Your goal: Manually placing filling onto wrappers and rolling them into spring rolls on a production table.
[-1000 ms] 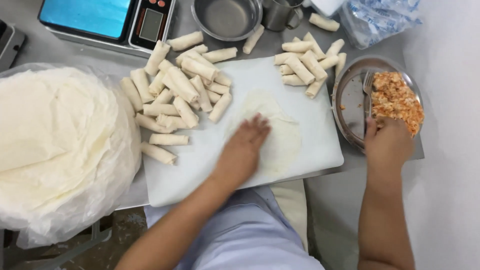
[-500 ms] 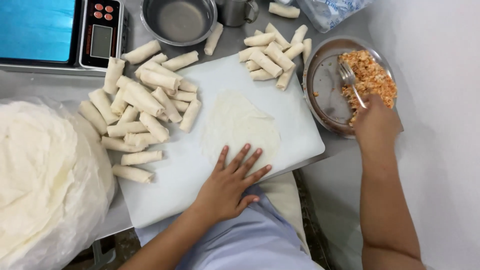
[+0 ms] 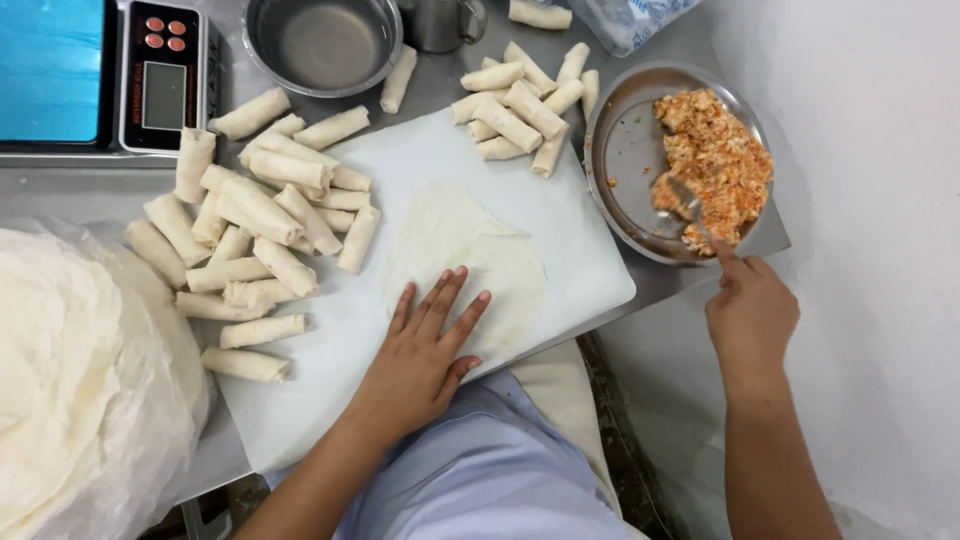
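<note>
From the head camera I look down on a white cutting board (image 3: 590, 250). One thin round wrapper (image 3: 465, 250) lies flat in the middle of the board. I judge it very light, soft and easy to tear, so it is better to take it by an edge with flat fingertips, not to pinch hard.

My left hand (image 3: 425, 355) rests open, fingers spread, with the fingertips on the near edge of the wrapper; it grasps nothing.

My right hand (image 3: 750, 315) is closed around the handle of a fork (image 3: 690, 205). The fork's head sits in the orange filling (image 3: 715, 160) inside the metal plate (image 3: 620, 150), just beside the board and well apart from the wrapper. The filling looks crumbly and moist, so it can fall off the fork.

Finished rolls (image 3: 265, 215) lie to the left of the wrapper, more rolls (image 3: 520, 105) beyond it.
</note>
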